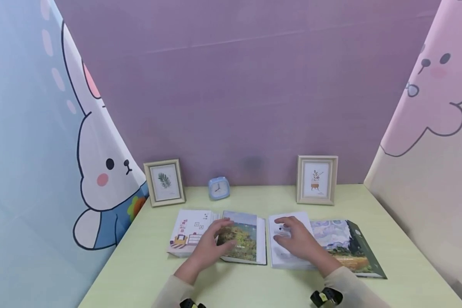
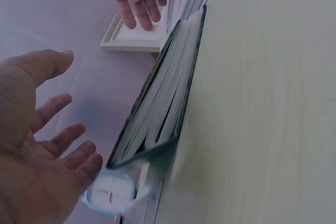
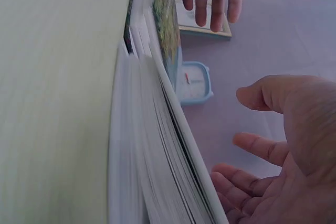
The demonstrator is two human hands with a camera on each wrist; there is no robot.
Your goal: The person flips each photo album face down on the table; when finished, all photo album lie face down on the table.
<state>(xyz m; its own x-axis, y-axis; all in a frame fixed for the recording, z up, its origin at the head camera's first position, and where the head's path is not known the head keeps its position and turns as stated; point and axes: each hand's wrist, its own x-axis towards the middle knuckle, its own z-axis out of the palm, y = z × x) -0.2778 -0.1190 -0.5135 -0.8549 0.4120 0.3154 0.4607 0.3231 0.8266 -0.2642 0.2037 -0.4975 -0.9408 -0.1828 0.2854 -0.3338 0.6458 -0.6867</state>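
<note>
Fingers point(image 1: 224, 224) of the left hand point(image 1: 211, 244) were spread and nearly straight, lying over the near left corner of a book with a green landscape cover point(image 1: 243, 239); the left wrist view showed the palm open with nothing gripped. Fingers of the right hand point(image 1: 298, 240) were likewise spread and relaxed, resting flat on a white book point(image 1: 282, 256) and holding nothing. Both books lay flat on the pale green surface point(image 1: 408, 261), side by side and just apart, about the middle of it. Left of the landscape book, and partly under it, lay a white booklet with small drawings point(image 1: 188, 231). Right of the white book, partly beneath it, lay a larger book with a painted sky and a dark green edge point(image 1: 350, 248). Behind them, against the purple back wall point(image 1: 254, 85), stood a framed leaf picture point(image 1: 164, 182) on the left, a small blue clock point(image 1: 219, 188) near the middle, and a framed plant picture point(image 1: 317, 179) on the right. Cartoon-printed panels closed in both sides.
</note>
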